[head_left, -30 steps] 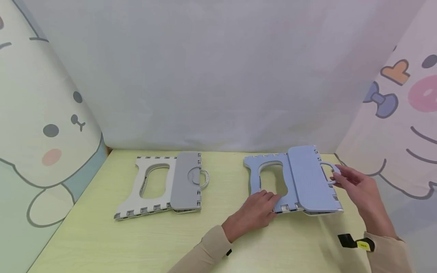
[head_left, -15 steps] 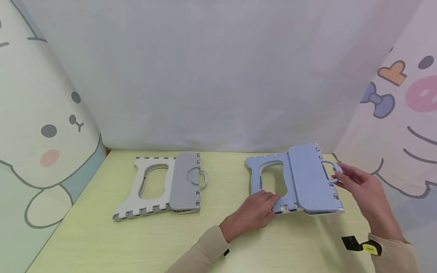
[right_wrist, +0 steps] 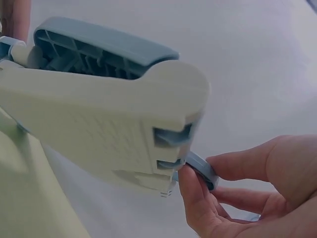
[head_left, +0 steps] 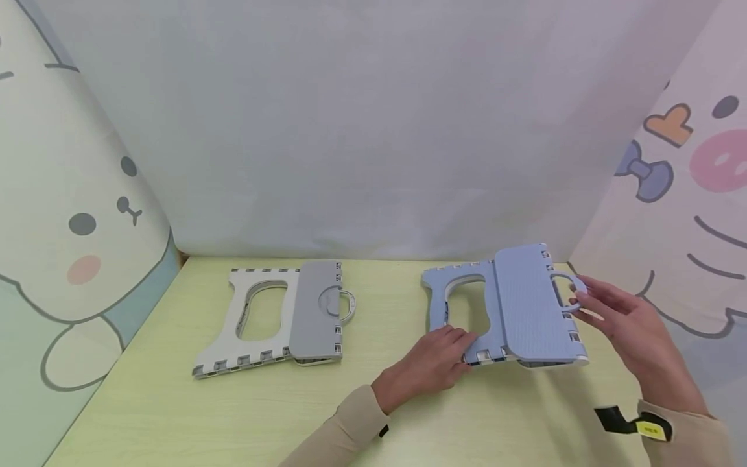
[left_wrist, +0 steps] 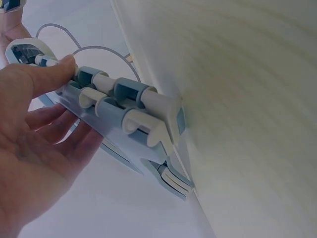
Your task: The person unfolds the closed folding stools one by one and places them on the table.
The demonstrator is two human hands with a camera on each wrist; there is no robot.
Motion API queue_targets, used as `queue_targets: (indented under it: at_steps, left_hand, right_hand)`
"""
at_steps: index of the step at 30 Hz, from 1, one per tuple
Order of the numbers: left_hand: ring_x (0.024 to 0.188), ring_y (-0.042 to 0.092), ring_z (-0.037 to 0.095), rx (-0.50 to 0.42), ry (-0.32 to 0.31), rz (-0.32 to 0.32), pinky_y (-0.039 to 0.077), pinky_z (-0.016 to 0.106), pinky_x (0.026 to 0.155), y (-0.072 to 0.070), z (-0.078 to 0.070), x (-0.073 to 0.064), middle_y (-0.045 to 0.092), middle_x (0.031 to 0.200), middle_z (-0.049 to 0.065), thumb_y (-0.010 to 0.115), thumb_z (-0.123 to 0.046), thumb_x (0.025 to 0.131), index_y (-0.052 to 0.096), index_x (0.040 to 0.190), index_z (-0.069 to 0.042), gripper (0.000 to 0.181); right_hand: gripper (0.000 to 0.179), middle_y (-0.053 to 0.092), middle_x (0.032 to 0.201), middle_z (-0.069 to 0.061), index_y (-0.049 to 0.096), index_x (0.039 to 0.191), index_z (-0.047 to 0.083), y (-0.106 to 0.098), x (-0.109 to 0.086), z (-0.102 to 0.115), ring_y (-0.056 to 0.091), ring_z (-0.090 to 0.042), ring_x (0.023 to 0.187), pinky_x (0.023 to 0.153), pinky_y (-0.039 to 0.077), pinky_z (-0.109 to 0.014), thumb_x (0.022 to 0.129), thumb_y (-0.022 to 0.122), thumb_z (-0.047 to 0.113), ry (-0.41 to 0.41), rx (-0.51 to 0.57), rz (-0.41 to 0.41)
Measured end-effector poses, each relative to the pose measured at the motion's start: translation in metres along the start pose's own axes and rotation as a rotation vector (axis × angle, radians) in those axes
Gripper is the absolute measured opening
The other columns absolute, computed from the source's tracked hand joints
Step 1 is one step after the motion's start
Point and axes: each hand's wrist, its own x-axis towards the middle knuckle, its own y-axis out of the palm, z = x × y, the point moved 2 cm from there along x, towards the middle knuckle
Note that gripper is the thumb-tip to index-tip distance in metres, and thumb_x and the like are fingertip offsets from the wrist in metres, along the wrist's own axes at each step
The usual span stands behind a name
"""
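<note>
A blue and white folding step stool (head_left: 528, 305), folded flat, is at the right of the table with its seat end raised off the surface. My left hand (head_left: 428, 360) grips the stool's near edge at the leg part, thumb on the hinged side and fingers beneath, as the left wrist view shows. With thumb and fingers my right hand (head_left: 627, 324) pinches the blue loop handle (right_wrist: 200, 168) at the seat's right end. The white underside of the stool (right_wrist: 99, 124) faces the right wrist camera.
A grey and white folded step stool (head_left: 318, 311) lies flat on the yellow-green table (head_left: 233, 415) at the left. A pale curtain (head_left: 373, 130) stands behind the table. Cartoon-print cloths (head_left: 76, 162) hang at both sides.
The stool's handle end has risen slightly and shifted a little to the right, together with my right hand. My left hand keeps its grip on the near edge.
</note>
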Motion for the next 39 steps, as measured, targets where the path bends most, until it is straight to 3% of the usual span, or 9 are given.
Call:
queue_targets:
  at_steps: [4,13,31,39]
  left_hand:
    - [0.113,0.062,0.012,-0.002,0.016,-0.011,0.047,0.019,0.099,0.000,0.001,-0.001,0.068,0.126,0.002,0.071,-0.031,0.099,0.057,0.139,-0.006,0.050]
    - [0.111,0.062,0.013,-0.055,0.025,-0.014,0.048,0.018,0.096,-0.001,0.001,-0.001,0.067,0.126,0.004,0.072,-0.031,0.099,0.056,0.140,-0.004,0.052]
    - [0.106,0.062,0.010,-0.127,0.020,-0.039,0.048,0.015,0.092,-0.007,0.006,-0.004,0.068,0.121,0.001,0.078,-0.031,0.094,0.058,0.138,-0.005,0.055]
    - [0.105,0.062,0.012,-0.158,0.038,-0.077,0.049,0.015,0.089,-0.010,0.006,-0.004,0.068,0.118,0.002,0.080,-0.029,0.092,0.058,0.136,-0.004,0.055]
  right_hand:
    - [0.036,0.068,0.117,0.009,0.070,0.130,0.021,0.000,-0.001,0.004,0.070,-0.005,0.098,0.082,0.059,-0.022,0.102,0.060,0.000,-0.006,0.101,0.039]
    - [0.043,0.072,0.123,0.001,0.070,0.132,0.014,-0.001,-0.003,0.012,0.072,-0.013,0.105,0.087,0.059,-0.031,0.105,0.046,-0.009,-0.017,0.292,0.160]
    - [0.044,0.070,0.130,-0.001,0.065,0.138,0.013,0.005,-0.006,0.023,0.070,-0.015,0.113,0.092,0.058,-0.031,0.108,0.040,-0.007,-0.021,0.311,0.228]
    - [0.042,0.071,0.129,-0.003,0.063,0.141,0.012,0.011,-0.008,0.031,0.070,-0.014,0.112,0.091,0.058,-0.031,0.107,0.046,-0.005,-0.031,0.255,0.151]
